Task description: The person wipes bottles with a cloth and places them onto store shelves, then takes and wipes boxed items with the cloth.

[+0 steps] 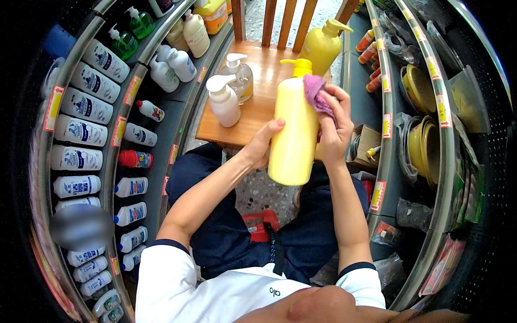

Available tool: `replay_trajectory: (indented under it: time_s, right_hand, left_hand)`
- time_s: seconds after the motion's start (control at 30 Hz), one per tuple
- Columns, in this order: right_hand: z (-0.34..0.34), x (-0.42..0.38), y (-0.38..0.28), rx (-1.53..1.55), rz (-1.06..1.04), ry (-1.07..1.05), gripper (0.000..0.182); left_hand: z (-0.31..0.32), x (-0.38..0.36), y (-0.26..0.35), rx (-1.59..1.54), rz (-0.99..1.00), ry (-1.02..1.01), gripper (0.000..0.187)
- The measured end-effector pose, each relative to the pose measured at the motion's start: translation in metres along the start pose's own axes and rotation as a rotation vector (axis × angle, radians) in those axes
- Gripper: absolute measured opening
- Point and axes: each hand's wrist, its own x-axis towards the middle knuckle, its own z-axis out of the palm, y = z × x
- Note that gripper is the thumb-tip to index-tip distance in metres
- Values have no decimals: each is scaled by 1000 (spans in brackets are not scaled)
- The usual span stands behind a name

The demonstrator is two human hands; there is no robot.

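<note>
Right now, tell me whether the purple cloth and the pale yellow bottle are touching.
Touching: the head view shows the purple cloth, in the right hand, pressed against the pale yellow bottle's upper side.

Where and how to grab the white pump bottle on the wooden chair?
Grip the white pump bottle around its rounded body, below the pump head, probably from the left: it stands upright, that side is open, and the clear pump bottle crowds its far right.
</note>
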Motion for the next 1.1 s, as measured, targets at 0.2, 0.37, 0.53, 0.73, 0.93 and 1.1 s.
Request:
replay_trajectory:
  time_s: [0.2,0.37,0.53,0.73,0.93,1.1]
  right_hand:
    - [5,10,-10,48,-7,-54,44]
    - [7,-5,-11,-93,-106,-176,47]
    - [9,-22,-29,-115,-261,-250,46]
    - [7,-46,-51,-193,-378,-299,43]
    - [5,-67,-60,-202,-473,-356,40]
    - [2,-59,-59,-201,-500,-341,41]
  left_hand:
    - [1,4,7,16,75,-37,74]
    - [6,4,19,-147,181,-2,68]
    - [7,4,34,-270,234,-154,71]
    - [9,0,44,-70,256,-101,87]
    - [7,0,48,-257,298,-240,77]
    - [14,-3,47,-126,340,-123,97]
